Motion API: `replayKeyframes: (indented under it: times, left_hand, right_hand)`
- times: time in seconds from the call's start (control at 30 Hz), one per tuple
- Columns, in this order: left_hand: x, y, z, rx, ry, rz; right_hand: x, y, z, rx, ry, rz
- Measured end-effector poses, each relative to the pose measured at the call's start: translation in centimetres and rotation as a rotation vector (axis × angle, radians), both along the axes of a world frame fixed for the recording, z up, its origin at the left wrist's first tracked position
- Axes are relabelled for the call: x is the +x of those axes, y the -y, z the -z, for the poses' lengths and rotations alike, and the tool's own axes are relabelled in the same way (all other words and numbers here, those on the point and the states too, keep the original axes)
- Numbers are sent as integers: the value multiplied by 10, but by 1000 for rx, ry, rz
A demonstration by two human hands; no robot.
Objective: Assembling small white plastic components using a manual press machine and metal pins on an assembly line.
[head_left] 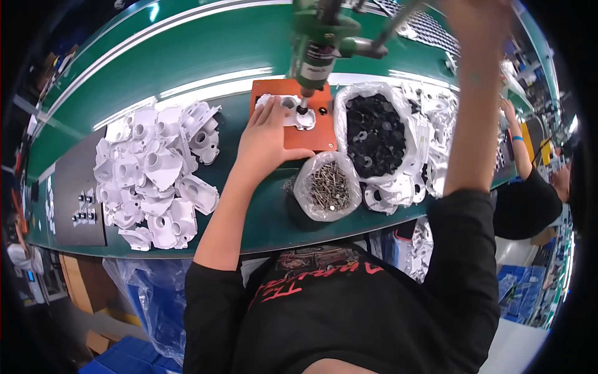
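My left hand (265, 137) lies on an orange fixture plate (311, 138), fingers stretched over a white plastic part (289, 118) and thumb spread toward the plate's near edge. Down onto that part comes the spindle of a green bench machine (317, 59), its dark tip at a round opening. From the machine's side a metal lever (398, 25) rises to the upper right. My right hand (476, 12) is up at the top edge near the lever's end. It is blurred and partly cut off, so its fingers and grip cannot be made out.
White plastic housings (156, 165) are heaped on the left. Near the plate stand a bag of metal screws (330, 187) and a bag of black round parts (377, 134). More white parts (436, 124) lie behind my right arm. A co-worker's arm (517, 137) shows far right.
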State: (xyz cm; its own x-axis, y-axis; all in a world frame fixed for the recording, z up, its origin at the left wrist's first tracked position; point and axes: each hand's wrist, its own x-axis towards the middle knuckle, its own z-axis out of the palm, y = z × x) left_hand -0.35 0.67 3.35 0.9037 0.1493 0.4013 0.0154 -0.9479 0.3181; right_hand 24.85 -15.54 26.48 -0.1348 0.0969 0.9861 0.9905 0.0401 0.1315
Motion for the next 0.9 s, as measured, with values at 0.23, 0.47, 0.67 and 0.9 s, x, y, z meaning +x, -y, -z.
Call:
replayKeyframes:
  times: [0.23, 0.47, 0.67, 0.9]
  left_hand:
    - [9, -17, 9, -284, -46, -78]
    - [32, -35, -16, -120, -215, 26]
    - [46, -70, -53, 351, -274, -147]
    - [74, -137, -36, 257, -204, -318]
  right_hand:
    - [56, -143, 68, -175, -1056, 111]
    - [30, 3, 57, -696, -653, 151]
    - [-13, 142, 112, -1285, -726, 635]
    - [-10, 180, 191, -1494, -747, 681]
